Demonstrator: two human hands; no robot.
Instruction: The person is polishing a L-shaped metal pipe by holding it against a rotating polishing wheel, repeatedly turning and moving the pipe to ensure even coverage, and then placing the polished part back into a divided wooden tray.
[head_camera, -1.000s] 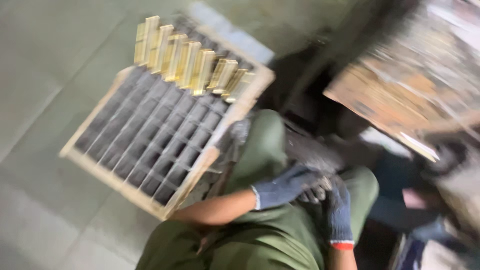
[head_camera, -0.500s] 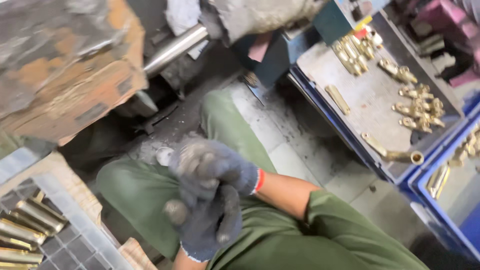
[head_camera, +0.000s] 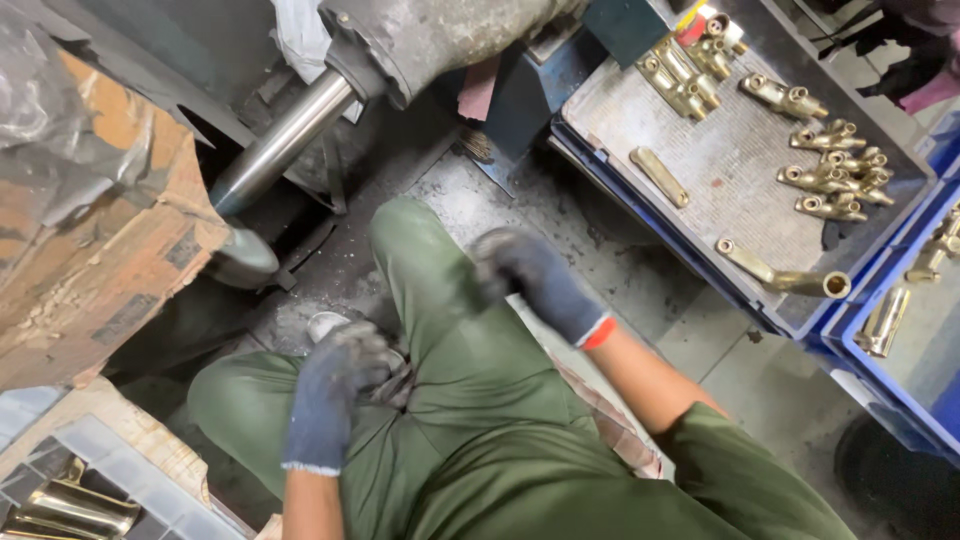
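- Curled in a loose fist, our left hand (head_camera: 335, 385) in its dark grey glove rests on our left thigh, fingers closed over something small and pale; we cannot tell what it is.
- Far left, a torn cardboard box (head_camera: 95, 230) sits above a wooden compartment tray (head_camera: 110, 470) with a few brass pieces (head_camera: 70, 505) lying in its cells.
- Behind our knees, a shiny steel shaft (head_camera: 280, 140) runs out of a grey machine housing (head_camera: 440, 35) and slants down toward the box, above the grimy floor (head_camera: 560, 220).
- Our right hand (head_camera: 535, 280), gloved with a red cuff, is raised over the right thigh, blurred, fingers bent inward; we cannot tell whether it grips anything.
- Both forearms are bare, coming up from the bottom of the view across green trousers (head_camera: 480, 440).
- To the right, a blue bin with a grey mat (head_camera: 700, 160) carries scattered brass fittings (head_camera: 830, 170), well apart from either hand; a second blue bin (head_camera: 915, 330) stands just beside it.
- Half a second ago the hands were clasped together in our lap; now they have separated, and the view has swung so the fittings lie farther right.
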